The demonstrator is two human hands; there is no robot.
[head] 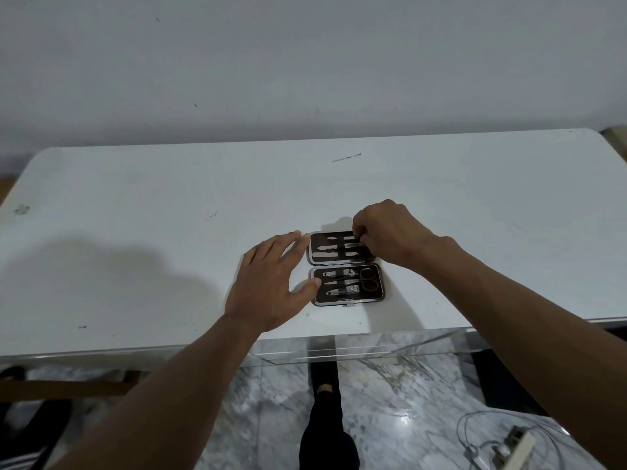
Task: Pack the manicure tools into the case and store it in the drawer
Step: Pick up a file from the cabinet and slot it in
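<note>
A small dark manicure case (345,268) lies open flat on the white table (135,232), near its front edge. Its near half holds clippers and scissors (368,279) under straps. The far half holds several slim metal tools (334,247). My right hand (390,232) pinches the end of one slim tool at the far half's right side. My left hand (271,283) lies flat with straight fingers against the case's left edge, thumb touching the near half. A thin metal tool (346,158) lies loose on the table farther back.
A pale wall rises right behind the table. Under the front edge a clear acrylic drawer (339,351) shows. Below is marble floor with my foot (325,388), a power strip with cables (509,446) at right and a wooden piece (68,385) at left.
</note>
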